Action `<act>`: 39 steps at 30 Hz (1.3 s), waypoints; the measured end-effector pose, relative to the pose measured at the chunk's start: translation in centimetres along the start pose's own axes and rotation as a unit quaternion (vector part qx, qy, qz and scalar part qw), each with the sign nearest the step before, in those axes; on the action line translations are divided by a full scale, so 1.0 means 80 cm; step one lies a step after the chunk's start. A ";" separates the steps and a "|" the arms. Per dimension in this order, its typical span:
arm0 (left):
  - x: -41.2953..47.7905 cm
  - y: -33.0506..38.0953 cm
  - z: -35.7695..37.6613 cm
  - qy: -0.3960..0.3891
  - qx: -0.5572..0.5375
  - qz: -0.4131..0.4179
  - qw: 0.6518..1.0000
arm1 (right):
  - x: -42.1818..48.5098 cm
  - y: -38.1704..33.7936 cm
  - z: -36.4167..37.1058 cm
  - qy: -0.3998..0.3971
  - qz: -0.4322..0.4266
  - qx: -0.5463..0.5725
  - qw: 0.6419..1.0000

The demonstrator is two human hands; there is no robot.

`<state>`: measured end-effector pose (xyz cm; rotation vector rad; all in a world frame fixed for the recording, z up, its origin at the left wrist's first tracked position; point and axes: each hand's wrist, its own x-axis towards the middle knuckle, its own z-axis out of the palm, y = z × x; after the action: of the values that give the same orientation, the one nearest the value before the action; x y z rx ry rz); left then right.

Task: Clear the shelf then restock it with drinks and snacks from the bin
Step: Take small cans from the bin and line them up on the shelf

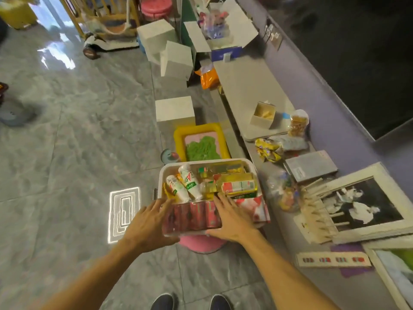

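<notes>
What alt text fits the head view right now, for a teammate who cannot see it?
Both hands, left hand and right hand, reach with spread fingers onto a row of red cans at the near end of a white bin holding bottled drinks and snacks. The bin sits on a pink stool beside a low grey shelf strewn with clutter.

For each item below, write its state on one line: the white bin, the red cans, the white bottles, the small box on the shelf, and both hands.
white bin: uncovered, full, resting on a pink stool
red cans: lying in a row along the near edge
white bottles: lying tilted
small box: open
left hand: open, at the bin's near-left edge
right hand: open, flat on the cans
</notes>
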<state>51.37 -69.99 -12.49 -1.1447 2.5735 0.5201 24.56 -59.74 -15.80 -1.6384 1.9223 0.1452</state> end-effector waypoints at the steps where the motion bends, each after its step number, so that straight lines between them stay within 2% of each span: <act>1: 0.007 -0.009 0.019 -0.002 0.008 0.010 1.000 | 0.014 0.004 0.017 0.002 -0.001 -0.002 1.000; 7: 0.029 -0.030 0.060 0.020 0.004 0.036 0.999 | 0.050 0.020 0.049 0.045 -0.035 -0.030 0.998; 15: 0.024 -0.036 0.022 0.007 -0.089 0.060 0.994 | 0.038 0.018 0.013 -0.019 -0.061 -0.009 0.998; 18: 0.022 -0.033 -0.012 0.005 -0.108 0.079 0.991 | 0.015 0.023 -0.017 -0.018 -0.073 0.014 0.997; 25: 0.017 0.011 -0.137 -0.001 -0.215 0.105 0.971 | -0.086 0.045 -0.136 0.035 -0.053 0.162 0.985; 29: 0.010 0.046 -0.240 -0.012 -0.343 0.098 0.934 | -0.158 0.049 -0.229 0.070 -0.022 0.254 0.965; 32: -0.003 0.077 -0.320 0.010 -0.360 0.107 0.927 | -0.213 0.042 -0.293 0.095 0.001 0.329 0.940; 35: -0.030 0.113 -0.390 0.018 -0.441 0.102 0.892 | -0.274 0.018 -0.340 0.136 0.016 0.377 0.916; 39: -0.067 0.149 -0.443 -0.001 -0.502 0.121 0.856 | -0.357 -0.024 -0.371 0.220 0.041 0.384 0.896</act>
<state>42.19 -74.33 23.86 -1.0113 2.4183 2.0775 16.96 -48.97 23.29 -1.0901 1.9773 -0.9166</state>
